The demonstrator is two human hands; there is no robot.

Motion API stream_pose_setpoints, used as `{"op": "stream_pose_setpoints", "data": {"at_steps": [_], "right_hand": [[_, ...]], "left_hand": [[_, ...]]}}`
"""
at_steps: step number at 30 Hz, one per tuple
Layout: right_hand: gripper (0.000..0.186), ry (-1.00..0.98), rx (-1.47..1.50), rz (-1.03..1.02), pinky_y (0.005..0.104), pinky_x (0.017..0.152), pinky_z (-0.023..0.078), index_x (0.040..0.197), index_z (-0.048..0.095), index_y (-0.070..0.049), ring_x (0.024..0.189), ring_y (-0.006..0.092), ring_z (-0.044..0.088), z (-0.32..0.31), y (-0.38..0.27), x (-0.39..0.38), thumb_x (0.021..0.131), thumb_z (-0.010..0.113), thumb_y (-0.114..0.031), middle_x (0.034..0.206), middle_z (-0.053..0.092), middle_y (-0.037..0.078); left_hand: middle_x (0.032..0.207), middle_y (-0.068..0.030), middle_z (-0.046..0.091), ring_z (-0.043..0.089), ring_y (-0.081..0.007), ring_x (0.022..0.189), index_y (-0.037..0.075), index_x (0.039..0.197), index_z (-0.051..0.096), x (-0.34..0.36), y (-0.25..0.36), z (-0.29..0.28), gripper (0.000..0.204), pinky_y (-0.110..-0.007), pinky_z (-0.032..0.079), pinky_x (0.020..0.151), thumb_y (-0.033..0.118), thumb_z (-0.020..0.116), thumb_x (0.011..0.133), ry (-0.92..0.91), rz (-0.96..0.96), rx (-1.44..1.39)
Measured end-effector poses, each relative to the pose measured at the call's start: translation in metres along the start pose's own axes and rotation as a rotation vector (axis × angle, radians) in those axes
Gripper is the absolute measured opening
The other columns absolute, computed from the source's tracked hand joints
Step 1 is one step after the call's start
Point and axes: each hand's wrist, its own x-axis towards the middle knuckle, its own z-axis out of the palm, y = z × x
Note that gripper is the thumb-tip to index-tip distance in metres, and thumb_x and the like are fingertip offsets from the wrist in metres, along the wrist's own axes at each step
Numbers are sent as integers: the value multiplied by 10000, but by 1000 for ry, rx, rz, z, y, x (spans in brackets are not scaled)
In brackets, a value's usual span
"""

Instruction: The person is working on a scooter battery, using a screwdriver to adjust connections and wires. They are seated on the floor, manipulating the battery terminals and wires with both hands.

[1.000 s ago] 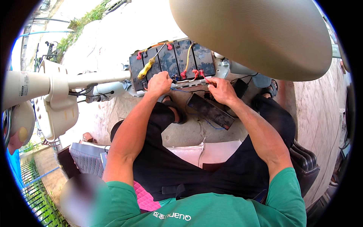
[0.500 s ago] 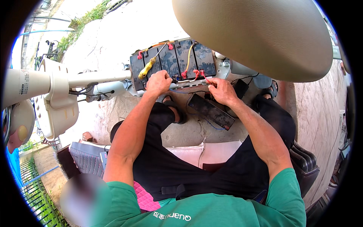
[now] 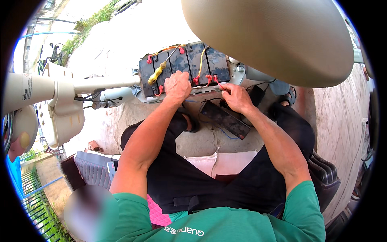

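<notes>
A row of dark batteries point(image 3: 180, 60) sits in a pale vehicle frame, joined by red, orange and yellow wires with red terminal caps. My left hand point(image 3: 178, 86) is curled over the near edge of the middle batteries; what its fingers hold, if anything, is hidden. To its right, my right hand point(image 3: 238, 98) pinches a red wire point(image 3: 218, 83) that runs up to a red-capped terminal point(image 3: 215, 77). A screwdriver point(image 3: 156, 75) with a yellow handle lies across the batteries left of my left hand, its shaft pointing away from me.
A loose dark battery point(image 3: 225, 119) lies on the ground between my feet, with a blue wire beside it. A large beige seat point(image 3: 270, 44) overhangs the right side. At left, a pale steering column point(image 3: 32, 92) and housing reach toward the batteries.
My left hand has shifted right along the battery edge, uncovering a red-capped terminal behind it. My right hand stays nearly in place on the red wire.
</notes>
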Motion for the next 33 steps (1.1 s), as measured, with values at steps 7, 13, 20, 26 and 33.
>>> {"op": "stream_pose_setpoints", "data": {"at_steps": [7,13,20,26,33], "right_hand": [[344,-17,29,27,448,929,552,1223,736,-119,1038,370,709,-2,0,-1,928,606,-238,1077,747,182],[343,2,21,6,449,924,553,1225,738,-121,1036,369,711,-3,-3,-2,929,605,-233,1076,746,185],[351,-2,10,2,446,927,552,1231,736,-119,1044,371,709,-3,0,-2,929,599,-232,1089,744,186],[357,13,7,-11,444,926,548,1238,731,-107,1044,372,709,-1,1,-1,936,596,-244,1090,744,192],[369,-20,13,28,465,942,544,1242,733,-125,1070,396,692,-2,0,-1,962,568,-300,1123,735,193]], "left_hand": [[1055,-153,695,679,-349,1031,96,1001,718,4,8,-6,188,-521,500,869,242,640,912,-84,-25,49],[1052,-172,696,680,-370,1032,97,1033,713,3,1,-6,229,-518,512,851,293,650,935,-51,6,-6],[1003,-183,686,678,-391,970,73,946,678,5,2,1,155,-527,515,825,205,646,872,-33,-7,-16],[1038,-197,696,683,-393,1003,65,951,701,3,-2,-4,216,-517,524,838,270,651,909,-3,58,-75],[1006,-196,686,675,-400,974,71,936,680,3,-1,-2,178,-527,518,819,235,650,873,-27,-17,-67]]}}
